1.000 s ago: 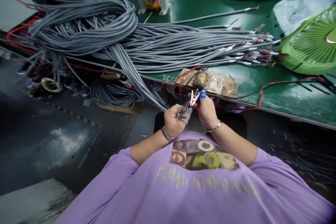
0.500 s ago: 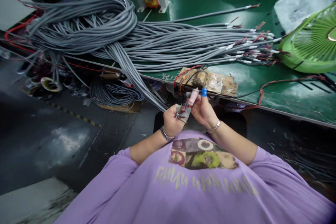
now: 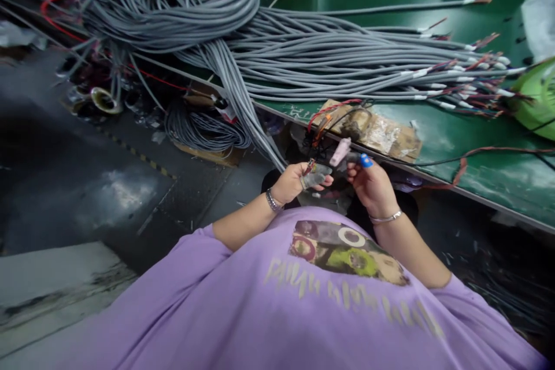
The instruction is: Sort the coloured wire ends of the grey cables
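My left hand [image 3: 299, 182], in grey fingertip covers, is closed around the end of a grey cable [image 3: 277, 156]. Fine coloured wires [image 3: 310, 166] stick out above its fingers. A bundle of grey cables runs from the bench down to this hand. My right hand [image 3: 375, 188] is a little to the right, apart from the left. Its fingers are curled, with a blue cover on the thumb and a grey one on another fingertip; what they pinch, if anything, is hidden. Just left of those fingertips is a pink-wrapped piece [image 3: 340, 152] at the bench edge.
Many grey cables with stripped ends [image 3: 312, 63] lie across the green bench [image 3: 437, 133]. Taped cardboard [image 3: 377, 133] sits at its front edge. A green fan [image 3: 537, 98] stands at right. Below, a cable coil [image 3: 203, 127] lies left of my hands.
My hands have moved apart: the right has drawn away to the right from the wire ends in the left. The camera view has shifted, so the bench appears farther right and higher.
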### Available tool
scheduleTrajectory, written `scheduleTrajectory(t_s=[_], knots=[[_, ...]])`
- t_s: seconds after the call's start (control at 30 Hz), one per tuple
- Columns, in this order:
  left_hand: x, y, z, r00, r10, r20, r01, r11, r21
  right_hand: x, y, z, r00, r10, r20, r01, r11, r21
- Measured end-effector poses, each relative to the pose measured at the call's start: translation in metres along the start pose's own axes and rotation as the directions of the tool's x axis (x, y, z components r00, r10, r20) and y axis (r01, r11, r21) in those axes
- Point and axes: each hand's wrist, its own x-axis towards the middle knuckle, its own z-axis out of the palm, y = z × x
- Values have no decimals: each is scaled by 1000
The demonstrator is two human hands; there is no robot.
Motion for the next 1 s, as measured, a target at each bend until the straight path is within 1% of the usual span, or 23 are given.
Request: scheduleTrajectory(t_s=[0.1, 0.13, 0.2, 0.23, 0.3, 0.37, 0.47, 0.53, 0.6, 0.67, 0.77, 0.83, 0.93, 1.0], knots=[[1, 2, 0, 999, -35, -17, 34, 999, -27, -4, -3, -6, 999, -46, 20, 48, 995, -92], [1, 2, 0, 998, -53, -20, 53, 998, -27, -7, -4, -7, 997, -61, 49, 67, 988, -136], [0, 2, 1, 997, -73, -13, 73, 997, -12, -14, -5, -3, 985, -71, 156, 108, 963, -246], [-1, 1, 1, 998, -63, -4, 63, 998, -3, -18, -5, 0, 973, -66, 220, 132, 945, -298], [-2, -2, 3, 1000, -7, 21, 7, 1000, 8, -26, -3, 10, 943, -52, 328, 179, 912, -370], [-3, -5, 4, 997, 57, 53, -58, 998, 20, -32, 0, 20, 925, -61, 374, 214, 898, -384], [-4, -6, 5, 991, 89, 97, -97, 992, 81, -35, 4, 31, 929, -99, 357, 239, 898, -370], [-7, -3, 5, 990, 64, 128, -78, 991, 106, -34, 6, 32, 942, -94, 321, 212, 909, -358], [-11, 2, 6, 991, 26, 130, -40, 994, 103, -32, 7, 30, 960, -65, 273, 159, 927, -341], [-15, 6, 8, 996, 2, 87, -12, 994, 112, -31, 8, 28, 975, -40, 217, 106, 946, -305], [-20, 9, 13, 1000, 0, -14, 3, 983, 184, -31, 10, 28, 987, -7, 160, 46, 969, -241], [-22, 8, 16, 999, -2, -51, 15, 968, 251, -33, 11, 31, 988, -4, 153, 39, 974, -225], [-25, 5, 17, 999, -30, -37, 40, 944, 327, -36, 11, 36, 980, -40, 197, 97, 953, -288], [-26, 4, 17, 997, -71, -30, 77, 940, 331, -38, 10, 38, 972, -52, 230, 130, 932, -338]])
